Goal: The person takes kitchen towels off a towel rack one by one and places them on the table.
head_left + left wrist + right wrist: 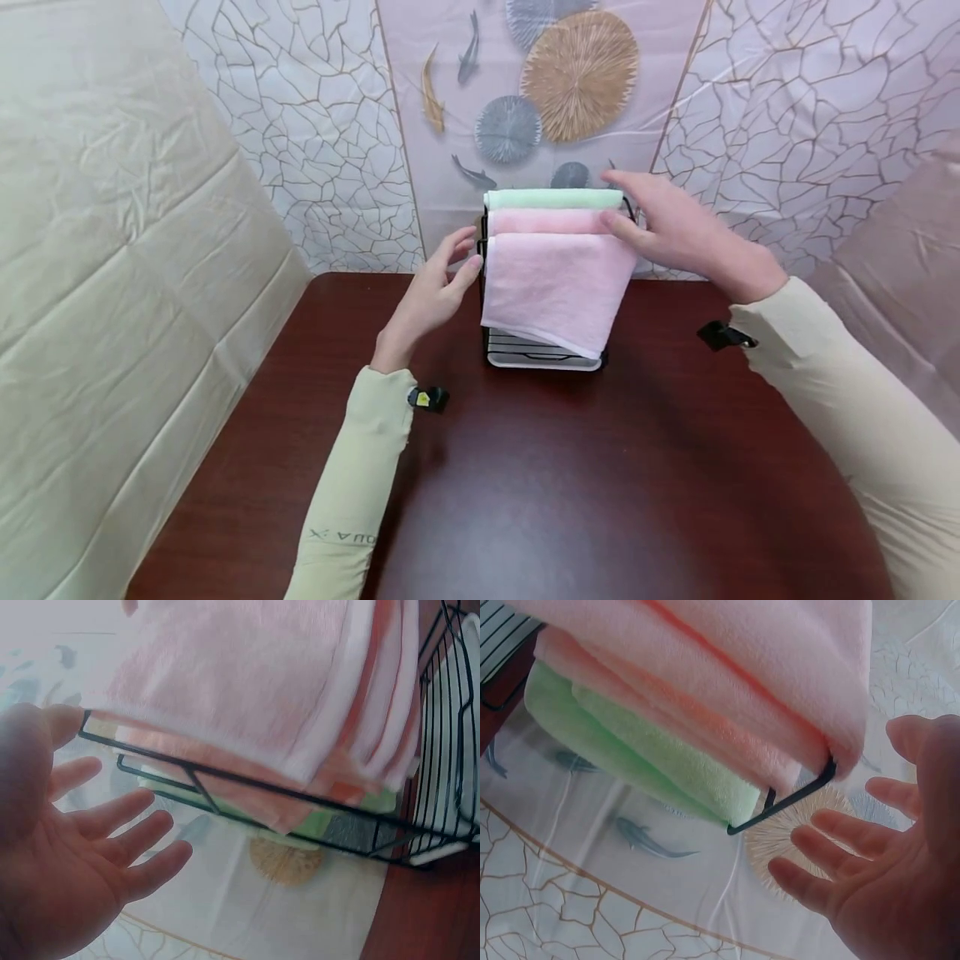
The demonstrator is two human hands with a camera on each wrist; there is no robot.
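A small black wire rack [300,796] holds several towels draped over its bars. The front one is a pale pink towel [558,283], hanging with its lower edge slanted. Behind it come a deeper pink towel [543,221] and a light green towel [555,198]. My left hand [438,287] is beside the rack's left side, fingers spread and slightly bent; its thumb is close to the front bar's end, and I cannot tell if they touch. My right hand [667,221] is by the rack's upper right end, fingers extended, with nothing in its grasp.
Under the towels is a white tray [543,361] at the rack's base. The rack stands near the back of a dark reddish-brown table [570,483]. A patterned cloth [322,108] with fish and round shapes hangs directly behind it.
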